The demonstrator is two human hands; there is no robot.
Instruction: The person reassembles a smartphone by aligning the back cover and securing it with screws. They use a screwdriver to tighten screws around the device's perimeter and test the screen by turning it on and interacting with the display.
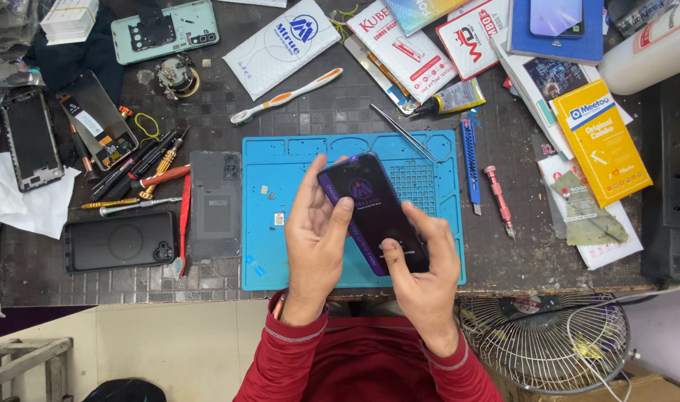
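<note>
I hold a dark smartphone [371, 208] with a purple-lit screen above the blue repair mat [280, 160]. My left hand [314, 238] grips its left edge, thumb laid on the glass near the upper middle. My right hand [422, 275] supports the lower right corner, thumb pressing near the bottom of the screen. The phone is tilted, its top end pointing up and to the left. Small loose parts [278, 218] lie on the mat to the left of my left hand.
A grey phone back cover [215, 205], a black phone [119, 242] and several screwdrivers [143, 167] lie left of the mat. Metal tweezers [403, 132], a blue utility knife [470, 160], a toothbrush [284, 97], a glue tube [451, 98] and packages are behind. A wire fan [548, 342] stands lower right.
</note>
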